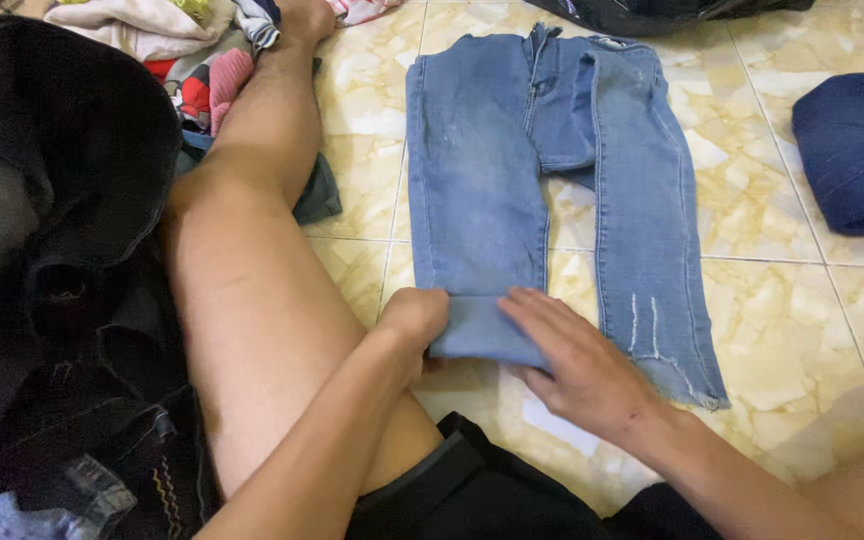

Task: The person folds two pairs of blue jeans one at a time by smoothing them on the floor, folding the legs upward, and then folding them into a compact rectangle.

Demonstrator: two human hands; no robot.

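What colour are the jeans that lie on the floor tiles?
The jeans are light, faded blue with frayed whitish hems, seen clearly in the head view.

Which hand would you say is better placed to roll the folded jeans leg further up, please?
Probably the left hand: it already grips the folded hem of the jeans, while the right hand lies flat, open, beside it.

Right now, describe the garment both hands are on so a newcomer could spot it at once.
Start at the yellow marbled tile floor; flat in its middle lies a pair of light blue jeans, waistband at the far end. The left hand grips one hem, turned up in a fold, and the right hand presses beside it. Unlike the folded dark navy garment to the right, it is pale, with a frayed hem.
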